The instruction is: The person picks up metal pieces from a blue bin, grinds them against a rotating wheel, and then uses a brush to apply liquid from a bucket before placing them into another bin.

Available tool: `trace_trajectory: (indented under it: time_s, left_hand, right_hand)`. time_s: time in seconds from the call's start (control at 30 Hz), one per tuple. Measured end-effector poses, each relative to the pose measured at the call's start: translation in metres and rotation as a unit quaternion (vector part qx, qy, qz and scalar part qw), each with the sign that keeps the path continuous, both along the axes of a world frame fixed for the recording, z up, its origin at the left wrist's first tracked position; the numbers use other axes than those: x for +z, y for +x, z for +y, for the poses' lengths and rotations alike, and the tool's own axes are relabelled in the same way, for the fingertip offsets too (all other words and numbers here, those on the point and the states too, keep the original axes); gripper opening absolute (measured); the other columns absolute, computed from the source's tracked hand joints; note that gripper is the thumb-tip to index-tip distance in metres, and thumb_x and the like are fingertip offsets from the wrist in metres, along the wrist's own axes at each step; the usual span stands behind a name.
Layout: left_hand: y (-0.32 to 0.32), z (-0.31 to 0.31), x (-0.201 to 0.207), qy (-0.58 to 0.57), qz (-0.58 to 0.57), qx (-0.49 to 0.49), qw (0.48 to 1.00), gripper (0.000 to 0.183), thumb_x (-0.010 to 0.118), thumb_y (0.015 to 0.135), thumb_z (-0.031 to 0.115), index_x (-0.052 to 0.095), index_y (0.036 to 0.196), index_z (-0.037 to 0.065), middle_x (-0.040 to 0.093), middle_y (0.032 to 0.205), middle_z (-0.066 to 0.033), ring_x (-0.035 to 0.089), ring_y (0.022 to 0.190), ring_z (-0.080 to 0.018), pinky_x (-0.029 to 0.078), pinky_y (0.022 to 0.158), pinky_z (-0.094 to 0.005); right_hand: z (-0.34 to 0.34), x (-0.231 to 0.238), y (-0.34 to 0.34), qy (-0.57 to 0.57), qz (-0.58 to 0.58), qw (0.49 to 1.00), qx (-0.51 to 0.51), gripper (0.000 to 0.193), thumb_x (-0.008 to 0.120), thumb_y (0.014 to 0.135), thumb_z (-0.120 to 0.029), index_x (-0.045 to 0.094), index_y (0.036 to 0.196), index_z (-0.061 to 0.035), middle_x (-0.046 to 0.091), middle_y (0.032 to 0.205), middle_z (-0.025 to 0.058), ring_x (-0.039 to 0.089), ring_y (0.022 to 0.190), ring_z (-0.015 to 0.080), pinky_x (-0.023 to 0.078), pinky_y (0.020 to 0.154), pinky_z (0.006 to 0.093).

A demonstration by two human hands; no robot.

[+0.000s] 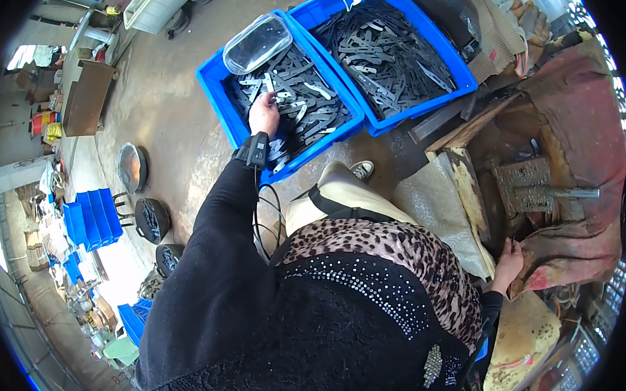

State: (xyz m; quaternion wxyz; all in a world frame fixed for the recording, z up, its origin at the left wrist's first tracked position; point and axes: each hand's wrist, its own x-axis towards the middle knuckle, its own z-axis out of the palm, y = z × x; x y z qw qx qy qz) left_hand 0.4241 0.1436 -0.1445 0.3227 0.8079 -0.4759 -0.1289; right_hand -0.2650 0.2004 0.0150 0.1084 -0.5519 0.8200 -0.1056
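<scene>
My left hand [264, 115] reaches into the nearer blue crate [218, 109], its fingers closed on a flat metal piece among the pile. Loose, narrow metal pieces [318, 118] fill this crate, mostly dark grey with some shinier ones. A clear plastic tub [258, 44] rests on the pile at the crate's far left corner. My right hand [509, 266] is off to the right, beside a worn wooden frame and a red cloth [578, 138]. Its fingertips are pinched together; whatever they hold is too small to make out.
A second blue crate [468, 80], full of similar dark metal pieces, adjoins the first. On the right, a metal block with a rod [568, 192] sits within the wooden frame [469, 189]. Round dark pans [152, 220], a blue divided bin [94, 219] and a cardboard box [89, 99] stand to the left.
</scene>
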Motion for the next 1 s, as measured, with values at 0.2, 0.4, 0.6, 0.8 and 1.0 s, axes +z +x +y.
trace_trajectory:
  time_s: [0.2, 0.4, 0.6, 0.8, 1.0]
  left_hand:
    - [-0.002, 0.011, 0.001, 0.056, -0.044, -0.009, 0.997, 0.021, 0.06, 0.089, 0.018, 0.069, 0.106, 0.009, 0.068, 0.097, -0.0168, 0.065, 0.092, -0.0335, 0.052, 0.083, -0.0415]
    - [-0.006, -0.004, 0.008, 0.048, -0.039, 0.003, 0.998, 0.025, 0.064, 0.088, 0.027, 0.07, 0.104, 0.009, 0.069, 0.093, -0.0163, 0.065, 0.093, -0.0341, 0.052, 0.083, -0.0431]
    - [-0.041, -0.073, 0.015, 0.215, -0.079, 0.117, 0.966, 0.039, 0.072, 0.078, 0.04, 0.069, 0.101, 0.009, 0.069, 0.097, -0.0159, 0.066, 0.098, -0.0347, 0.053, 0.084, -0.0448]
    - [0.046, -0.077, -0.106, 0.195, -0.74, -0.042, 0.642, 0.017, 0.064, 0.076, 0.027, 0.068, 0.075, 0.011, 0.059, 0.058, -0.0181, 0.062, 0.057, -0.0396, 0.05, 0.059, -0.0469]
    - [0.081, -0.097, -0.084, 0.308, -0.437, -0.285, 0.796, 0.023, 0.066, 0.082, 0.02, 0.065, 0.096, 0.002, 0.07, 0.087, -0.018, 0.069, 0.084, -0.0337, 0.054, 0.07, -0.0437]
  right_hand:
    - [-0.002, 0.0, 0.0, 0.006, -0.001, 1.0, 0.003, 0.031, 0.059, 0.095, -0.027, 0.065, 0.103, 0.0017, 0.067, 0.087, 0.0222, 0.063, 0.078, 0.0359, 0.047, 0.072, 0.0387]
    - [-0.003, -0.009, -0.01, -0.012, -0.018, 1.0, 0.014, 0.03, 0.059, 0.095, -0.027, 0.065, 0.103, 0.0013, 0.065, 0.088, 0.0255, 0.059, 0.076, 0.0412, 0.047, 0.071, 0.0412]
    - [0.017, -0.009, -0.02, 0.007, 0.029, 0.999, -0.017, 0.033, 0.06, 0.094, -0.03, 0.066, 0.11, -0.0013, 0.067, 0.098, 0.0238, 0.064, 0.089, 0.0387, 0.049, 0.079, 0.0395]
    - [-0.007, -0.007, -0.005, -0.034, -0.113, 0.993, -0.031, 0.031, 0.064, 0.092, -0.03, 0.066, 0.109, -0.004, 0.069, 0.093, 0.018, 0.066, 0.084, 0.0269, 0.05, 0.077, 0.0347]
    - [0.001, -0.016, -0.011, -0.084, -0.326, 0.935, -0.11, 0.02, 0.063, 0.094, -0.023, 0.065, 0.09, -0.0035, 0.053, 0.067, -0.0043, 0.049, 0.061, 0.0063, 0.037, 0.056, 0.0238]
